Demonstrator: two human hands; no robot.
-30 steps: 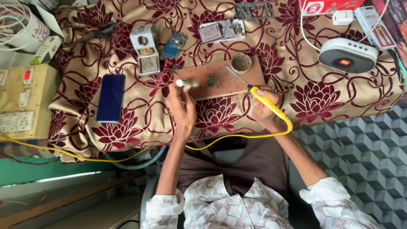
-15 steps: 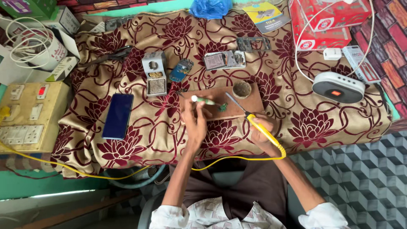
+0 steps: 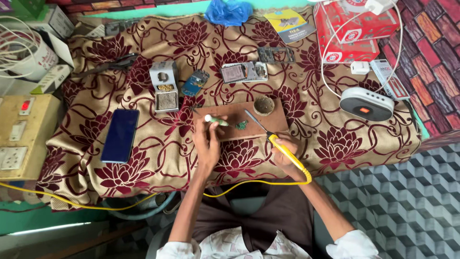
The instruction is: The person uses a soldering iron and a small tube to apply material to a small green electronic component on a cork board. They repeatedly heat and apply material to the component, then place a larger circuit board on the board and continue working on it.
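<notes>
Gripping a yellow-handled soldering iron (image 3: 282, 149), the right hand (image 3: 286, 156) has its fingers clenched around the handle, and the metal tip slants up and left over a brown wooden board (image 3: 239, 120) lying on the table (image 3: 306, 96) (a surface draped in gold cloth with maroon flowers). The left hand (image 3: 207, 144) pinches a thin green-and-white tool (image 3: 216, 120), its fingers closed on it, just left of a small green circuit piece (image 3: 241, 125) resting on the board; whether the tool touches that piece is hard to tell from this height. A round tin (image 3: 264, 105) sits at the board's upper right corner. The iron's yellow cord (image 3: 249, 182) loops off the table edge near the right wrist. To the left, a dark blue phone (image 3: 120, 135) lies flat, well apart from the hands. Beyond the board are an opened phone body (image 3: 243, 72) and a small grey stand (image 3: 164, 86). A grey oval speaker (image 3: 366, 103) sits to the right.
</notes>
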